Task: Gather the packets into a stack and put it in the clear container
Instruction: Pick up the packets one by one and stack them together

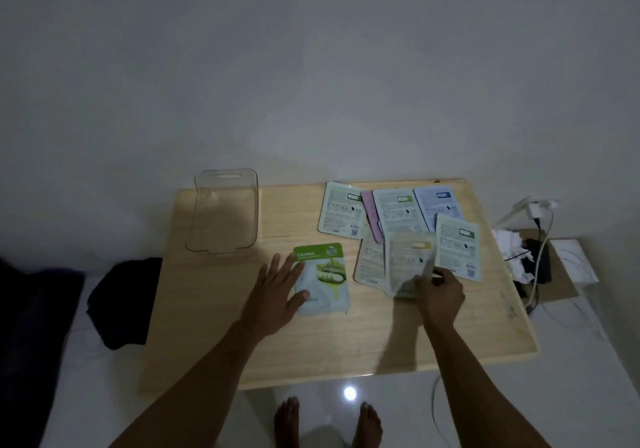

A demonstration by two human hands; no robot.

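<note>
Several flat packets lie spread over the right half of a low wooden table [242,343], most of them back side up. A green cucumber packet [329,274] lies face up near the middle, and my left hand [277,288] rests flat on its left edge with fingers spread. My right hand [440,291] pinches the lower corner of a pale blurred packet [408,260] that overlaps others. A lilac packet [372,215] and a blue one [438,205] lie at the back. The clear container [225,212] stands empty at the table's back left.
A white wall rises right behind the table. Dark cloth [121,302] lies on the floor to the left. Cables, a charger and crumpled paper [519,250] sit to the right. My bare feet [329,423] show below the table's front edge.
</note>
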